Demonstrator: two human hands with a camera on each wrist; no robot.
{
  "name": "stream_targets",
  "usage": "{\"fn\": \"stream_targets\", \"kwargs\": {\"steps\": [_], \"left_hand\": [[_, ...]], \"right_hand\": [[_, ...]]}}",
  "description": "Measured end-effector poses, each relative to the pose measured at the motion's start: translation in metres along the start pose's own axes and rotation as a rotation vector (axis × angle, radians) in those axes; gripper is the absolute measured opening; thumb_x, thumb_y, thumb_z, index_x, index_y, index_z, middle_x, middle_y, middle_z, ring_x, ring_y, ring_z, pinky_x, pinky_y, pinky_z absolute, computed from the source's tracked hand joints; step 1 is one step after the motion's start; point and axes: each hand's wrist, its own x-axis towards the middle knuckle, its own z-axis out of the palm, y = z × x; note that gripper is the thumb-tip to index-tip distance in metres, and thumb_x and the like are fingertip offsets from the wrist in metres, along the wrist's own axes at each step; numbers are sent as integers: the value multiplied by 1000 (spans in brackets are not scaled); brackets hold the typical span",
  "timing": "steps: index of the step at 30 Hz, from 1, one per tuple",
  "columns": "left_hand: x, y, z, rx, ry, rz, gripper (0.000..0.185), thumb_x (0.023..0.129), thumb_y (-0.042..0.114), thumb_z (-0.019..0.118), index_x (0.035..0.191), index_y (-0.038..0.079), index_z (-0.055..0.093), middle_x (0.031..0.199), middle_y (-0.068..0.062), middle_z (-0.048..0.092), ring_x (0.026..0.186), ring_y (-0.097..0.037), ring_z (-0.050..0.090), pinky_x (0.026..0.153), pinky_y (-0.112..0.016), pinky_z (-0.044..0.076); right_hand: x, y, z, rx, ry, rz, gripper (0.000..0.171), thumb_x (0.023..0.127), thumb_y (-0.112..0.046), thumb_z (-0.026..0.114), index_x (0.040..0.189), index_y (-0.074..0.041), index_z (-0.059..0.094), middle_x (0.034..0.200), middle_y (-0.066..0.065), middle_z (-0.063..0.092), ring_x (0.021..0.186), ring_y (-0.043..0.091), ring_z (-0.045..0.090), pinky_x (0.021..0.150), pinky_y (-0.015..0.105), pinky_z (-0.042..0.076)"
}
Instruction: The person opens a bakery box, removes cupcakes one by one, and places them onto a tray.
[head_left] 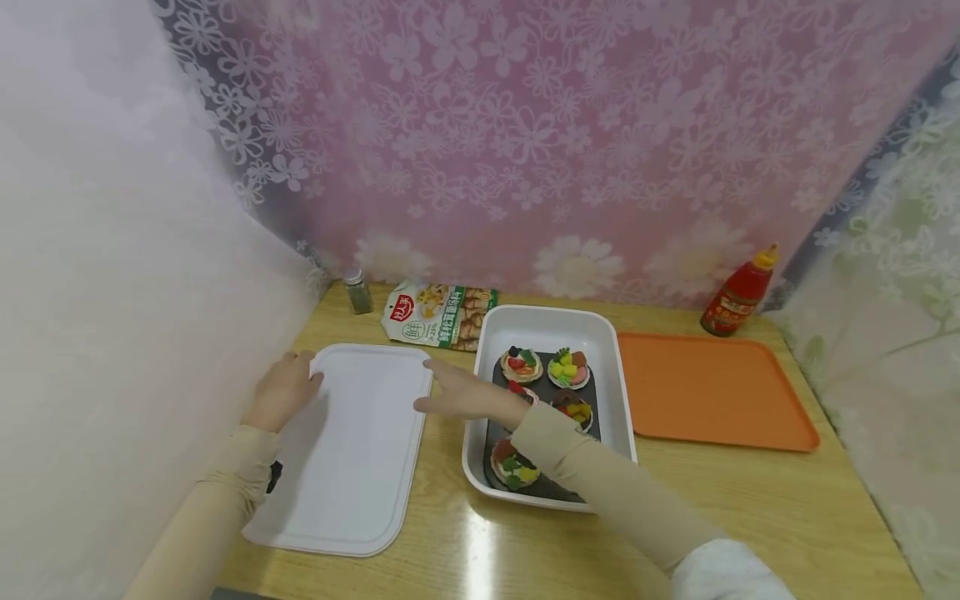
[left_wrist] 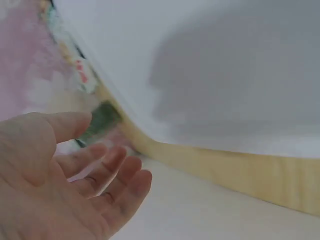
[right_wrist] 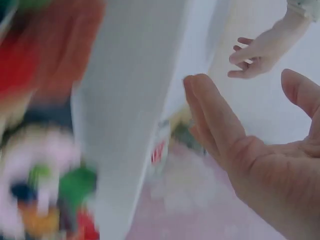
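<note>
My left hand [head_left: 283,390] hovers by the upper left edge of a flat white tray [head_left: 367,450], its fingers loosely bent and holding nothing. In the left wrist view this hand [left_wrist: 95,175] appears palm up beside the tray's corner, where a shadow falls. My right hand [head_left: 463,390] reaches across a deep white tub [head_left: 618,400], fingers extended toward the tray's right edge. The right wrist view shows the same hand [right_wrist: 255,150] with thumb and fingers spread apart, nothing between them. Inside the tub, several small tart-like food models [head_left: 568,369] sit on a dark board [head_left: 543,490], partly hidden by my right forearm.
A flat orange tray [head_left: 697,387] lies right of the tub. Behind it stands a red sauce bottle [head_left: 738,296] with a yellow cap. At the back are a small spice jar [head_left: 358,293] and a printed food packet [head_left: 438,315]. Floral cloth [head_left: 525,150] hangs behind the wooden table [head_left: 442,517].
</note>
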Motion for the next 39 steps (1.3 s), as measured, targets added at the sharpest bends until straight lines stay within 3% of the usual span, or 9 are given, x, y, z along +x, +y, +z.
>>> {"fn": "stream_targets", "kwargs": {"steps": [4,7,9,14,21,30,33,39], "left_hand": [[13,37,-8,-112,19,83,53,110,27,51,151,-7,47,136,-35,61,123,-50,61,100,-63,52],[18,67,-12,-212,28,148,52,111,28,51,152,-5,48,132,-31,64,120,-45,63,99,-59,53],[20,87,-13,-265,29,192,52,111,28,52,152,-4,48,134,-31,64,119,-46,65,98,-59,54],[25,128,-12,-387,-50,238,57,111,33,52,159,2,42,147,-29,59,125,-45,65,99,-57,57],[32,175,0,-444,-140,283,65,111,41,50,164,7,33,159,-23,49,131,-41,63,98,-54,59],[36,213,25,-494,-186,311,68,111,38,52,163,1,31,161,-27,46,138,-45,58,110,-57,52],[38,221,33,-498,-190,307,69,110,35,53,163,-3,30,160,-30,45,144,-46,51,118,-58,46],[42,233,47,-524,-201,304,64,110,28,55,161,-4,34,163,-28,42,149,-46,45,120,-59,43]], "right_hand": [[-23,13,-34,-30,86,-52,82,105,-36,65,169,-11,21,167,18,40,133,33,63,106,47,56],[-39,29,-57,-68,155,-40,83,104,-35,68,169,-17,20,164,17,43,124,31,67,96,44,59],[-51,42,-71,-100,201,-15,85,103,-36,70,169,-18,20,163,18,43,130,34,63,99,49,58],[-77,87,-95,-173,292,75,93,99,-43,74,170,-20,19,169,16,36,148,39,47,111,61,49],[-101,139,-107,-208,351,102,92,99,-33,76,169,-10,20,171,20,30,156,43,34,120,66,38],[-103,168,-102,-227,346,145,91,100,-32,74,168,-7,21,171,24,28,156,46,33,122,67,35],[-100,175,-99,-252,347,156,92,99,-35,75,167,-4,23,169,27,30,153,47,37,121,66,37],[-97,182,-92,-243,377,162,88,99,-35,75,165,1,28,163,30,37,145,47,47,118,63,43]]}}
